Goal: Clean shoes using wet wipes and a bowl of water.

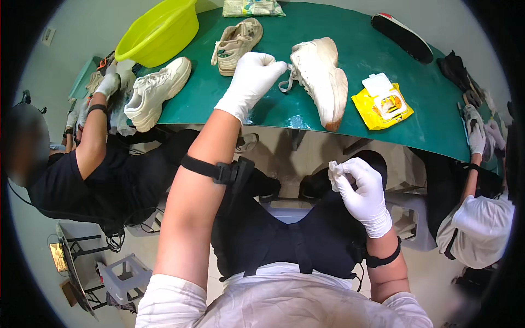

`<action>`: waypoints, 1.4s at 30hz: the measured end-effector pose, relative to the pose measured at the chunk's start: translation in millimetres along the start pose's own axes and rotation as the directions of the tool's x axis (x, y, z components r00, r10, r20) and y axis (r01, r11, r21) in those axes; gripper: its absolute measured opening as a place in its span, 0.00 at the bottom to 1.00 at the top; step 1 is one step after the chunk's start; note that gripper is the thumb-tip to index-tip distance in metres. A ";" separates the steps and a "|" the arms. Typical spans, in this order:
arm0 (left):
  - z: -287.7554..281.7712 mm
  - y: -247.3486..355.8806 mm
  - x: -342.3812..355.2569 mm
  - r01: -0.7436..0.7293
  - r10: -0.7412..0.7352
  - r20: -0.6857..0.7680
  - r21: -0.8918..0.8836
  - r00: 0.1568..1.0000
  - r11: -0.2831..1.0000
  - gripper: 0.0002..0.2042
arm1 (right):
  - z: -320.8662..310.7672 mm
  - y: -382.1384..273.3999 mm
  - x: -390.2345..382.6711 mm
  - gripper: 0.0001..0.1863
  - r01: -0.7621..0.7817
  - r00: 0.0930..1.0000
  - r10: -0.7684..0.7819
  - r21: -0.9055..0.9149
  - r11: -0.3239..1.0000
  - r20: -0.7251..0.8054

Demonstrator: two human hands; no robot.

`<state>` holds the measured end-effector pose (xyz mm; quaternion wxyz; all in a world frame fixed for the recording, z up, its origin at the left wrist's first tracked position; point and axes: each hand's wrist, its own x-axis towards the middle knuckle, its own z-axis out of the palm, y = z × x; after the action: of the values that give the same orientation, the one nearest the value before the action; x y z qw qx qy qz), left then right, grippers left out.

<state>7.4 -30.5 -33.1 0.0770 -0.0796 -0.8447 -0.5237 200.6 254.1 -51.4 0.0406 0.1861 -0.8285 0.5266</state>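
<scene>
Both my hands wear white gloves. Above the green table (262, 112), my left hand (251, 81) is closed on the end of a shoelace (290, 82). That lace runs to a white sneaker (317, 74) lying on its side, toe toward the near edge. Over my lap, my right hand (362, 192) pinches a crumpled white wipe (333, 174) between thumb and fingers. Just past my left hand is a second sneaker (239, 46), off-white with loose laces. To the right of the white sneaker lies a yellow wipes pack (378, 117), its white lid raised.
At the far left stands a lime-green basin (158, 34), with another white sneaker (158, 94) near it. A dark-soled shoe (403, 37) lies far right, and a soft package (252, 7) at the back. Gloved co-workers sit on both sides; a grey stool (124, 277) stands lower left.
</scene>
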 end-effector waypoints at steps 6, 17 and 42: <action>7.6 9.5 0.1 0.032 -0.026 0.078 -0.073 0.997 0.997 0.19 | -5.2 10.2 -0.2 0.05 -0.031 0.999 0.031 0.005 0.999 0.015; -12.7 205.5 -128.5 -0.629 0.598 0.195 0.288 0.777 0.723 0.16 | -21.1 19.7 -5.5 0.05 0.069 0.997 -0.065 -0.096 0.993 0.042; 8.3 122.9 -164.4 -0.720 0.677 0.286 0.443 0.679 0.534 0.21 | -13.9 -58.2 29.1 0.10 -0.209 0.970 0.241 0.552 0.807 0.016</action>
<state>193.8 22.0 35.4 0.2645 -0.4065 -0.8525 -0.1951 192.3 236.8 12.3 -0.0546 0.0759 -0.6568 0.7483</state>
